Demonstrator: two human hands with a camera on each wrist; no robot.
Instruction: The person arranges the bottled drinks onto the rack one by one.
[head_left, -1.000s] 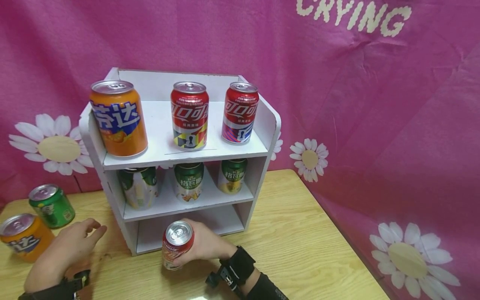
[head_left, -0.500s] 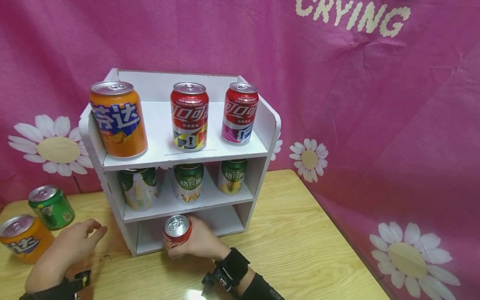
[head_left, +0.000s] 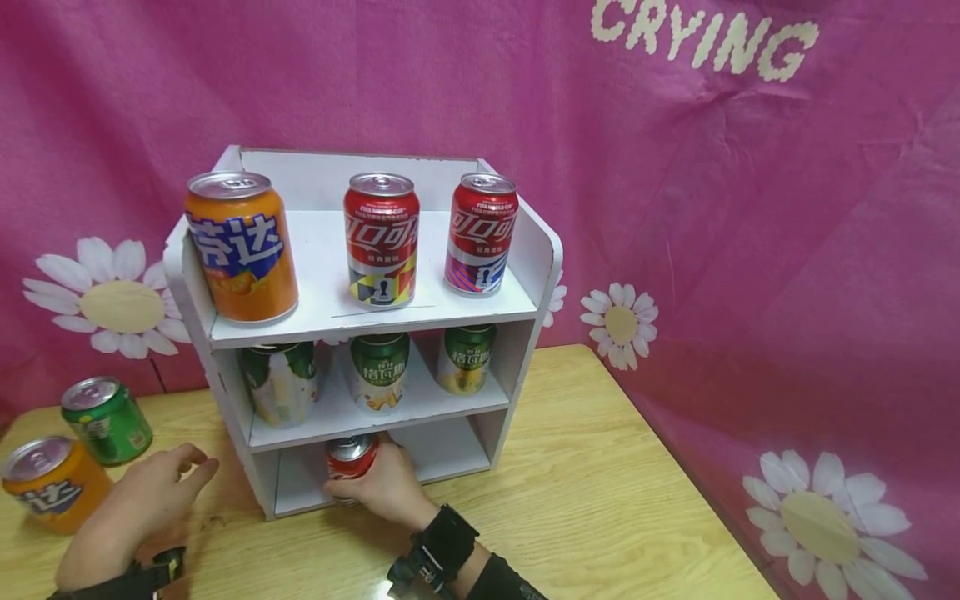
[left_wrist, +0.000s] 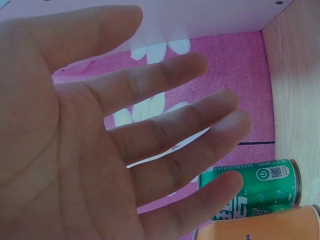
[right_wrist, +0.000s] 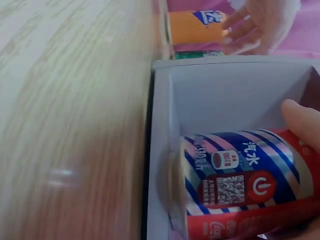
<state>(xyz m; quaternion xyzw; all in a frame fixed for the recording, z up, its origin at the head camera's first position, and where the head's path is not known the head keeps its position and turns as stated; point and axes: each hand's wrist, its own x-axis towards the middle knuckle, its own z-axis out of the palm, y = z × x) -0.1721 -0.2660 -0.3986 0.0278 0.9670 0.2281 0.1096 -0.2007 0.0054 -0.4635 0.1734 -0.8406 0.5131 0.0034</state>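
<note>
My right hand [head_left: 388,490] grips a red cola can [head_left: 351,455] by its side, at the front of the shelf's lowest compartment. In the right wrist view this cola can [right_wrist: 240,180] shows blue and silver stripes and a QR code, and its base is at or just above the bottom board. My left hand [head_left: 153,498] hovers over the table left of the shelf, holding nothing. Its fingers [left_wrist: 165,125] are spread and relaxed in the left wrist view. Nearest to it are an orange soda can [head_left: 56,487] and a green soda can [head_left: 108,425].
A white three-tier shelf [head_left: 480,312] stands on the wooden table [head_left: 600,483]. Its top holds an orange can [head_left: 247,258] and two red cola cans [head_left: 382,250]. Three green-and-white cans [head_left: 380,375] stand on the middle tier. A pink flowered cloth [head_left: 675,192] hangs behind.
My right hand has moved the cola can forward from the table before the shelf, in under the middle tier. The left hand has hardly moved.
</note>
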